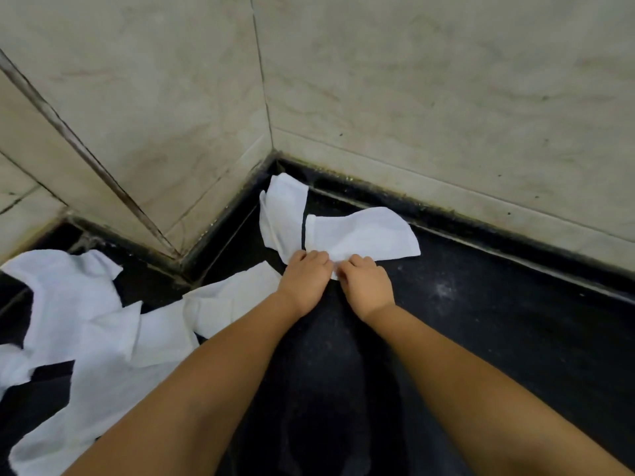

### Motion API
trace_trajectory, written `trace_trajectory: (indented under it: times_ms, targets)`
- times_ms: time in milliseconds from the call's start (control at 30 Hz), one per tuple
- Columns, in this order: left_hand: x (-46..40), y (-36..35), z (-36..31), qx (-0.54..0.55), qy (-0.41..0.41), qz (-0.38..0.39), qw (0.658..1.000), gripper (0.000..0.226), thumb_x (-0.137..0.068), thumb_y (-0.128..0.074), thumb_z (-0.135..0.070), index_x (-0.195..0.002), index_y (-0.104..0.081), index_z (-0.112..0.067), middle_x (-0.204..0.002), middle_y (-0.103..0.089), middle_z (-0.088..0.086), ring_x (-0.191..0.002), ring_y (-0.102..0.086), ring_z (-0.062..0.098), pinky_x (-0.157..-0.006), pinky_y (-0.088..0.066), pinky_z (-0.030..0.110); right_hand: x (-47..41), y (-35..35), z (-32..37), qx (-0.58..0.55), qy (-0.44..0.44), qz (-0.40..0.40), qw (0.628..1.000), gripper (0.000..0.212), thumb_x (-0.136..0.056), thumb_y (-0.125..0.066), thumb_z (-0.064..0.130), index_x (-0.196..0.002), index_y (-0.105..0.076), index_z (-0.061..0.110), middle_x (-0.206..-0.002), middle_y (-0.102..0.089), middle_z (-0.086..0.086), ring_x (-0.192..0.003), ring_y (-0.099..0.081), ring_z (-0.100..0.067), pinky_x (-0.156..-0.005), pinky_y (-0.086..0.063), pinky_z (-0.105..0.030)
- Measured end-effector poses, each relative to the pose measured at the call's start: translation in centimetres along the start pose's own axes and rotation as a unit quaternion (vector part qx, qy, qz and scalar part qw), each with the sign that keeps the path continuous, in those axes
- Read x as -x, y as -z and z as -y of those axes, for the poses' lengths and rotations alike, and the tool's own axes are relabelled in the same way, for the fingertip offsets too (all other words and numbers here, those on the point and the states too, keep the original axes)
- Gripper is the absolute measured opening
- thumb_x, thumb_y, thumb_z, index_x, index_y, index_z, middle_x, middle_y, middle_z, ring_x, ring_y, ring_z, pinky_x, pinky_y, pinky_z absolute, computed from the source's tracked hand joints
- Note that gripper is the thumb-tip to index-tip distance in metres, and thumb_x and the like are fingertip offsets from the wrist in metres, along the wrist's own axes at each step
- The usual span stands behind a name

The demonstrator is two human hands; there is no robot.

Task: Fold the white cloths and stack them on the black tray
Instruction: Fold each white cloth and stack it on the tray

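Pinching the near edge of a white cloth (360, 233), both hands side by side and nearly touching: left hand (304, 281) curled with fingers tucked onto the fabric, right hand (367, 286) likewise, knuckles up. Hard to say how tight the grip is, since the fingertips sit hidden under the knuckles.

Beyond the hands, cloth fanned out in two wings with a dark gap between them, one wing reaching toward the corner of the tiled wall (412, 80), the other stretching off past the right hand with a curved far edge. Far tip of the left wing just about at the black ledge (446, 207) under the wall.

Left of the left forearm, a messy pile of white cloths (86, 321), unfolded and overlapping, nearest one almost touching that wrist.

Right of the right hand, plenty of bare black surface (515, 321), speckled and wide open out to the wall. Can't tell whether that dark surface counts as the tray or just a counter.
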State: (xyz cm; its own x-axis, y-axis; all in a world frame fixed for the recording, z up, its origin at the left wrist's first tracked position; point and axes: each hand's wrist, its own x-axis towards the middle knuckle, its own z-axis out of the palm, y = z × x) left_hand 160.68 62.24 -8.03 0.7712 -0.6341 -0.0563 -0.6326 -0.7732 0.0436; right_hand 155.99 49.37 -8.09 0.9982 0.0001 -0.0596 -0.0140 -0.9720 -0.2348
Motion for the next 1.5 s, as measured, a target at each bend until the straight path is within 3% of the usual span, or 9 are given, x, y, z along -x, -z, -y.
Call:
trace_trajectory:
  times_ms: [233, 333, 467, 633, 800, 967, 1167, 1267, 1500]
  targets:
    - [1.7, 0.8, -1.7, 0.050, -0.003, 0.013, 0.999, 0.024, -0.097, -0.037, -0.019, -0.101, -0.060, -0.014, -0.103, -0.059, 0.002, -0.101, -0.053, 0.021, -0.097, -0.029, 0.032, 2.6, 2.0, -0.3, -0.095, -0.024, 0.011, 0.995, 0.018, -0.096, -0.041, 0.020, -0.095, -0.057, 0.011, -0.098, -0.059, -0.005, -0.093, -0.049, -0.022, -0.071, -0.037, -0.031]
    - [4.1, 0.5, -3.0, 0.121, 0.011, 0.006, 0.993, 0.020, -0.097, -0.041, -0.028, -0.103, -0.057, -0.017, -0.101, -0.063, -0.001, -0.099, -0.056, 0.018, -0.107, -0.027, 0.035, 4.9, 3.5, -1.3, -0.236, -0.080, 0.003, 0.968, 0.014, -0.095, -0.045, 0.020, -0.088, -0.053, 0.012, -0.081, -0.060, -0.004, -0.073, -0.053, -0.021, -0.065, -0.046, -0.037]
    - [6.4, 1.5, -4.9, 0.140, 0.056, -0.003, 0.989, 0.022, -0.099, -0.039, -0.023, -0.107, -0.058, -0.016, -0.108, -0.063, 0.000, -0.106, -0.055, 0.018, -0.114, -0.018, 0.034, 7.4, 7.1, -2.7, -0.390, -0.132, -0.064, 0.909, 0.016, -0.097, -0.043, 0.017, -0.088, -0.053, 0.009, -0.072, -0.059, -0.006, -0.058, -0.052, -0.015, -0.052, -0.043, -0.017]
    - [9.1, 5.6, -7.5, 0.170, 0.086, -0.089, 0.978, 0.032, -0.094, -0.038, -0.026, -0.094, -0.064, -0.008, -0.093, -0.064, 0.009, -0.091, -0.059, 0.029, -0.089, -0.036, 0.037, 11.7, 11.7, -4.8, -0.421, -0.118, -0.137, 0.889, 0.011, -0.097, -0.045, 0.013, -0.091, -0.054, 0.015, -0.081, -0.062, -0.005, -0.067, -0.060, -0.016, -0.066, -0.054, -0.028]
    - [12.6, 9.1, -9.9, 0.299, 0.133, -0.166, 0.930, 0.024, -0.094, -0.050, -0.017, -0.095, -0.070, -0.003, -0.091, -0.067, 0.011, -0.087, -0.059, 0.025, -0.075, -0.040, 0.032, 16.9, 15.0, -8.9, -0.432, -0.107, -0.202, 0.873, 0.012, -0.095, -0.048, 0.010, -0.096, -0.059, 0.015, -0.078, -0.061, -0.004, -0.070, -0.059, -0.021, -0.077, -0.055, -0.041]
    - [15.8, 11.8, -12.3, 0.425, 0.159, -0.178, 0.873, 0.015, -0.092, -0.059, -0.020, -0.083, -0.067, -0.011, -0.071, -0.059, -0.004, -0.068, -0.050, 0.008, -0.061, -0.037, 0.018, 22.4, 17.8, -11.6, -0.484, -0.055, -0.171, 0.856, 0.015, -0.092, -0.056, 0.005, -0.105, -0.062, 0.003, -0.075, -0.063, -0.005, -0.058, -0.060, -0.006, -0.066, -0.055, -0.022]
    - [15.7, 12.6, -13.3, 0.574, 0.230, -0.195, 0.761, 0.024, -0.092, -0.059, -0.025, -0.083, -0.067, -0.004, -0.083, -0.067, 0.008, -0.079, -0.061, 0.018, -0.077, -0.048, 0.033, 22.9, 18.7, -12.3, -0.457, -0.067, -0.175, 0.870, 0.012, -0.092, -0.057, 0.009, -0.087, -0.065, 0.016, -0.074, -0.065, -0.001, -0.061, -0.059, -0.013, -0.072, -0.055, -0.033]
    - [14.6, 13.6, -14.0, 0.582, 0.240, -0.202, 0.750, 0.018, -0.095, -0.055, -0.021, -0.083, -0.066, -0.012, -0.080, -0.065, 0.000, -0.076, -0.059, 0.013, -0.071, -0.047, 0.025, 22.0, 18.8, -11.9, -0.489, -0.104, -0.196, 0.844, 0.020, -0.094, -0.054, 0.010, -0.079, -0.063, 0.020, -0.071, -0.065, -0.003, -0.064, -0.060, -0.017, -0.077, -0.055, -0.039]
    - [15.3, 14.6, -13.5, 0.585, 0.225, -0.207, 0.752, 0.013, -0.093, -0.057, -0.021, -0.089, -0.065, -0.011, -0.084, -0.062, -0.001, -0.083, -0.056, 0.012, -0.082, -0.047, 0.029, 22.3, 19.1, -11.9, -0.522, -0.082, -0.195, 0.826, 0.017, -0.094, -0.052, 0.004, -0.086, -0.061, 0.015, -0.076, -0.064, -0.004, -0.069, -0.063, -0.012, -0.073, -0.058, -0.024]
